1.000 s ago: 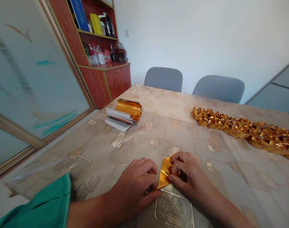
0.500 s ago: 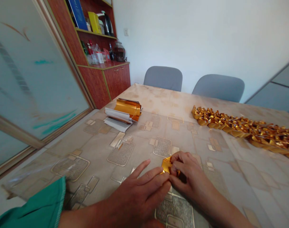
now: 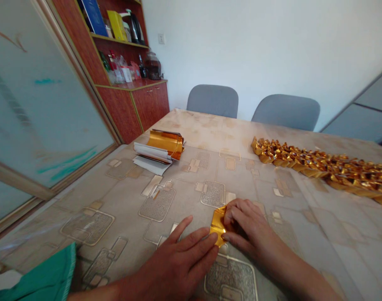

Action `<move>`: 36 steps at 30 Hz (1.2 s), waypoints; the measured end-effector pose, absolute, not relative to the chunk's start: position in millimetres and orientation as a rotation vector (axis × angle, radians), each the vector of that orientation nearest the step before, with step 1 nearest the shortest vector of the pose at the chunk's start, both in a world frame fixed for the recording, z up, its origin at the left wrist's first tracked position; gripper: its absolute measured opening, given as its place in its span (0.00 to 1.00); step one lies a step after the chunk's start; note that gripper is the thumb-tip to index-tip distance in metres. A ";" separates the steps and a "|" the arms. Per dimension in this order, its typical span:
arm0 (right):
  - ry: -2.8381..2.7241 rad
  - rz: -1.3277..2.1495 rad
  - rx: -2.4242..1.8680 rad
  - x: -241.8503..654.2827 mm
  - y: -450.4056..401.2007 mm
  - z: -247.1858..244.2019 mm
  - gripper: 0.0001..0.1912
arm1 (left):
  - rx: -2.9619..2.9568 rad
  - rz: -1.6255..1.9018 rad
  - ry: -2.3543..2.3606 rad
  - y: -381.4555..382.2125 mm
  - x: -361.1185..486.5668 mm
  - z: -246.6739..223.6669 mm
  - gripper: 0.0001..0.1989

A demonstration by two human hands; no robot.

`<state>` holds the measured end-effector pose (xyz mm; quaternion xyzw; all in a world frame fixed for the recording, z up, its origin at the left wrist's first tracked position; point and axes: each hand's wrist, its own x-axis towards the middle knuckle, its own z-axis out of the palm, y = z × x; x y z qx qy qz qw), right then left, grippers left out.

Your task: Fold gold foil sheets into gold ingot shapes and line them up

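A small folded piece of gold foil paper (image 3: 217, 223) lies on the patterned table cover, between my two hands. My left hand (image 3: 186, 261) is laid flat with its fingers stretched out, and the fingertips touch the foil paper's left edge. Curled over the right side of the paper, my right hand (image 3: 252, 228) grips it between thumb and fingers and hides that part. Farther back on the left is a stack of gold foil sheets (image 3: 166, 142) with white backs, curled and bound together.
Rows of folded gold foil pieces (image 3: 316, 165) stretch along the right side of the table (image 3: 210, 129). Two grey chairs (image 3: 212, 100) stand behind it against the wall. A wooden cabinet (image 3: 115, 104) with bottles and boxes is at the back left, beside a frosted sliding door (image 3: 47, 104).
My left fingers have drawn back slightly to the left and down, so more of the gold foil paper shows. The right hand still grips it. The view has shifted a little.
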<state>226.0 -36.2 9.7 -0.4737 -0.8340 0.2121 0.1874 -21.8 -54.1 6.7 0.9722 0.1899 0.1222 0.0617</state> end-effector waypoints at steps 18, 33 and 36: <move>-2.420 0.571 -1.279 238.4 -32.4 15.6 0.16 | 2.813 0.576 0.701 -10.7 9.7 -6.5 0.06; -2.445 0.269 -1.426 242.5 -36.1 18.0 0.24 | 2.861 0.338 0.784 -8.4 0.2 -1.2 0.25; -2.439 0.148 -1.456 252.4 -32.2 13.5 0.26 | 2.855 0.331 0.790 -7.7 -0.1 0.7 0.24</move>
